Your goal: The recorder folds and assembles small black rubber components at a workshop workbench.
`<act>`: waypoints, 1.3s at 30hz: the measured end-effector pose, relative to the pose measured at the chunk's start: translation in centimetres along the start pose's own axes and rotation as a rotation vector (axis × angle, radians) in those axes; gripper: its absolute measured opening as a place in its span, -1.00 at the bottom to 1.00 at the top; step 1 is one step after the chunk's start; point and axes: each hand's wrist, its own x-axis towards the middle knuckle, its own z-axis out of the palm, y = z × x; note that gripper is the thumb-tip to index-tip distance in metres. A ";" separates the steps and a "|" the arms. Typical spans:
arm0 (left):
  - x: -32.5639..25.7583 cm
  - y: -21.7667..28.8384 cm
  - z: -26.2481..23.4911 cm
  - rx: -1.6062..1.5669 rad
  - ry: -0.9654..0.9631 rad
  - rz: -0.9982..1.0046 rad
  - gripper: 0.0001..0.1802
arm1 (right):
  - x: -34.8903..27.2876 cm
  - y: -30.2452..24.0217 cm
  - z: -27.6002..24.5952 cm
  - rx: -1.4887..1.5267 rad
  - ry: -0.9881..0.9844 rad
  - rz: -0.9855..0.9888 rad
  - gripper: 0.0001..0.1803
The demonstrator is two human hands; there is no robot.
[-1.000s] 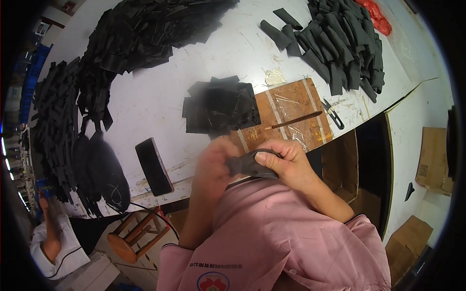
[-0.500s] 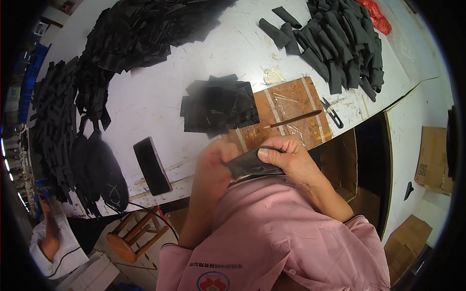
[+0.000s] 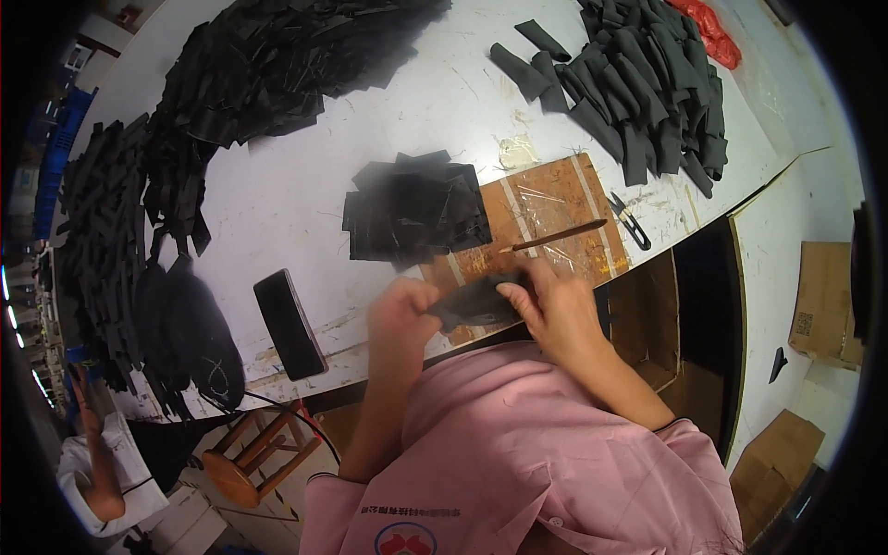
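While a dark fabric piece (image 3: 474, 302) is held over the near edge of the brown board (image 3: 495, 208), its left end is gripped by the left hand (image 3: 403, 313) and its right end is pinched by the right hand (image 3: 552, 305). Judged by its thin look, it should be light, soft and not easily broken, though apt to sag; it is best grasped at both ends and kept lightly taut between.

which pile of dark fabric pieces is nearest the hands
The small, squarish stack of flat black fabric pieces, overlapping the brown rectangular board; the larger dark heaps lie farther away.
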 end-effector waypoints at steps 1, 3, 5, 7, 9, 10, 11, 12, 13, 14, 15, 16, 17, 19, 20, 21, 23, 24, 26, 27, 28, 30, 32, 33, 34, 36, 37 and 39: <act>0.0 0.1 0.3 0.051 0.030 -0.005 -0.79 | -0.2 -0.5 -0.6 -0.001 0.000 0.000 -0.78; -0.1 0.5 1.0 0.099 0.057 -0.009 -0.78 | -0.6 -1.5 -1.7 -0.025 0.233 -0.240 -0.79; -0.2 0.8 2.0 0.163 0.067 -0.041 -0.78 | -0.5 -1.2 -1.0 0.297 0.121 -0.325 -0.74; -0.4 0.6 2.8 0.180 0.059 -0.064 -0.78 | -0.2 -2.1 -0.8 0.582 -0.130 -0.012 -0.77; -0.3 0.4 3.4 0.199 0.056 -0.084 -0.78 | -0.3 -1.7 -0.2 0.788 -0.165 0.133 -0.78; -0.3 0.4 3.7 0.228 0.035 -0.043 -0.79 | -0.3 -1.4 0.2 0.995 -0.206 0.279 -0.78; -0.4 0.4 3.9 0.259 0.018 -0.002 -0.81 | -0.3 -0.8 0.6 0.997 -0.203 0.278 -0.78; -0.4 0.2 3.8 0.261 0.016 -0.002 -0.81 | -0.3 -0.1 0.9 0.944 -0.233 0.268 -0.79; -0.5 -0.1 3.7 0.308 0.014 -0.011 -0.81 | -0.4 0.3 1.0 0.891 -0.261 0.258 -0.79; -0.5 -0.4 3.6 0.353 0.013 -0.019 -0.82 | -0.3 0.2 0.8 0.892 -0.261 0.257 -0.79; -0.5 -0.5 3.4 0.354 0.013 -0.018 -0.82 | -0.4 -0.2 0.6 0.757 -0.211 0.171 -0.82; -0.5 -0.6 3.1 0.444 0.006 -0.008 -0.82 | -0.5 -0.4 0.5 0.622 -0.161 0.087 -0.84; -0.5 -0.6 3.0 0.535 -0.003 0.002 -0.83 | -0.5 -0.4 0.6 0.624 -0.159 0.087 -0.84; -0.4 -0.1 3.4 0.643 -0.001 0.044 -0.83 | -0.6 -0.3 0.9 0.438 0.027 -0.246 -0.87; -0.4 0.1 3.6 0.747 0.002 0.088 -0.84 | -0.4 -0.3 1.2 0.378 0.112 -0.348 -0.88; -0.4 -0.1 3.6 0.748 0.000 0.087 -0.84 | -0.4 -0.4 1.2 0.378 0.114 -0.347 -0.88; -0.6 -0.4 3.3 0.493 0.083 -0.105 -0.85 | -0.4 -0.7 1.1 0.284 0.190 -0.424 -0.86; -0.6 -0.4 3.2 0.495 0.085 -0.105 -0.85 | -0.3 -0.7 1.0 0.286 0.190 -0.424 -0.86; -0.7 -0.4 3.2 0.172 0.101 -0.140 -0.81 | -0.3 -0.4 0.4 0.571 0.022 -0.397 -0.85; -0.5 -0.2 3.3 0.172 0.105 -0.139 -0.81 | -0.4 -0.3 0.0 0.573 0.019 -0.399 -0.85; -0.3 0.1 3.5 0.116 0.122 -0.122 -0.81 | -0.6 -0.3 -0.5 0.705 -0.112 -0.355 -0.83; 0.1 0.3 3.6 0.060 0.137 -0.104 -0.82 | -0.6 -0.3 -1.1 0.832 -0.243 -0.308 -0.80; 0.2 0.7 3.1 -0.144 -0.058 -0.217 -0.82 | -0.5 -0.4 -1.1 0.650 0.065 -0.287 -0.78; 0.2 0.7 3.2 -0.144 -0.057 -0.218 -0.82 | -0.4 -0.4 -1.2 0.651 0.064 -0.286 -0.78; 0.1 0.7 3.3 -0.307 -0.117 -0.266 -0.81 | -0.3 -0.3 -1.3 0.702 -0.090 -0.151 -0.76; 0.1 0.7 3.2 -0.469 -0.185 -0.318 -0.80 | -0.4 0.5 -1.3 0.798 -0.411 0.134 -0.78; 0.0 0.7 2.7 -0.441 -0.203 -0.329 -0.79 | -0.6 1.0 -0.9 0.799 -0.407 0.136 -0.78; -0.1 0.1 2.6 -0.417 -0.221 -0.340 -0.77 | -1.0 1.6 -0.4 0.971 -0.414 0.227 -0.81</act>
